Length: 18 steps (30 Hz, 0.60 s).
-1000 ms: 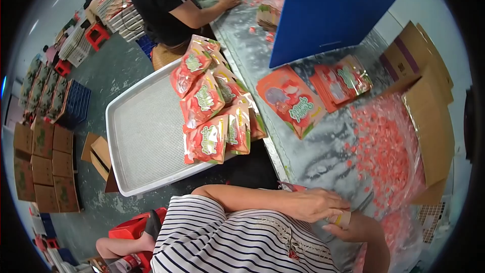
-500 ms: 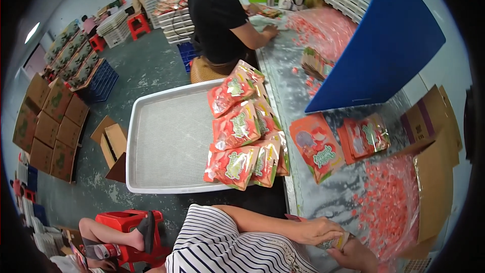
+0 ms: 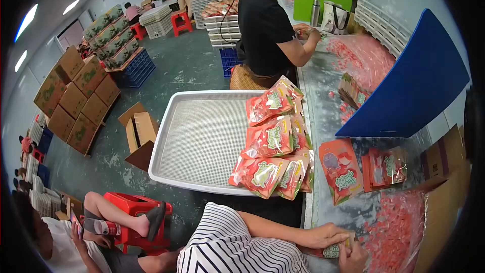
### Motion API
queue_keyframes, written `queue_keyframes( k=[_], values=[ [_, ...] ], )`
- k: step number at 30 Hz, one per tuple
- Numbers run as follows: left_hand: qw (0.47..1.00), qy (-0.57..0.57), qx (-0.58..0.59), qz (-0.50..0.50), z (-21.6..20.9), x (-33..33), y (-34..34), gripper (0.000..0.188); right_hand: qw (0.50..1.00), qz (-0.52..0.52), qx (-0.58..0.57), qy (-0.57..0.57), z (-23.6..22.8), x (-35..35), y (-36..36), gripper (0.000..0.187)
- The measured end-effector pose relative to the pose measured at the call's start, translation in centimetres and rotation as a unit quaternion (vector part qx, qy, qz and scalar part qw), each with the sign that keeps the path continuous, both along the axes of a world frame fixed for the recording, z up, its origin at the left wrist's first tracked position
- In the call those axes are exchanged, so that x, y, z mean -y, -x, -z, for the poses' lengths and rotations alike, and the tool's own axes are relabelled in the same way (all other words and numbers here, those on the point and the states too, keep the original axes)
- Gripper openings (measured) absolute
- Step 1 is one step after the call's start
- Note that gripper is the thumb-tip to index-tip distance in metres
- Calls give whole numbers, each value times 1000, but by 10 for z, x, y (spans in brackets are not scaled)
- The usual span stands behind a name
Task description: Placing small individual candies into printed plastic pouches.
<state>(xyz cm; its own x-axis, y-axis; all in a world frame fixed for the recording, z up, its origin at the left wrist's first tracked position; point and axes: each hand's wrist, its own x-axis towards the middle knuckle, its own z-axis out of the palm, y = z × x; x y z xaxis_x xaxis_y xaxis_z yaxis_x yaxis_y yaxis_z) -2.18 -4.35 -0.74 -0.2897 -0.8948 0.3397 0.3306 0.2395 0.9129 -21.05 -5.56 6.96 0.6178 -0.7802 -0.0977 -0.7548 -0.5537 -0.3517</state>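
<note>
while the left hand (image 3: 326,235) and right hand (image 3: 353,260) grip a small printed pouch (image 3: 332,252) between them, pink pieces (image 3: 391,232) lie scattered just to their right. ahead of the hands rests a flat red pouch (image 3: 341,169), and to their left plump pouches (image 3: 268,141) crowd one side of a white tray (image 3: 202,136).

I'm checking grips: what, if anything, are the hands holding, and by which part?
A printed pouch, held near one end by both hands.
</note>
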Motion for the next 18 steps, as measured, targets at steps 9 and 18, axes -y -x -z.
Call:
queue_keyframes(
  k=[9,18],
  values=[
    [993,-109,7,-47,-16,20,-19,43,844,266,461,-65,55,-7,19,23],
    [990,-131,0,-43,-11,16,-13,26,872,260,396,121,23,-18,-3,24]
  ],
)
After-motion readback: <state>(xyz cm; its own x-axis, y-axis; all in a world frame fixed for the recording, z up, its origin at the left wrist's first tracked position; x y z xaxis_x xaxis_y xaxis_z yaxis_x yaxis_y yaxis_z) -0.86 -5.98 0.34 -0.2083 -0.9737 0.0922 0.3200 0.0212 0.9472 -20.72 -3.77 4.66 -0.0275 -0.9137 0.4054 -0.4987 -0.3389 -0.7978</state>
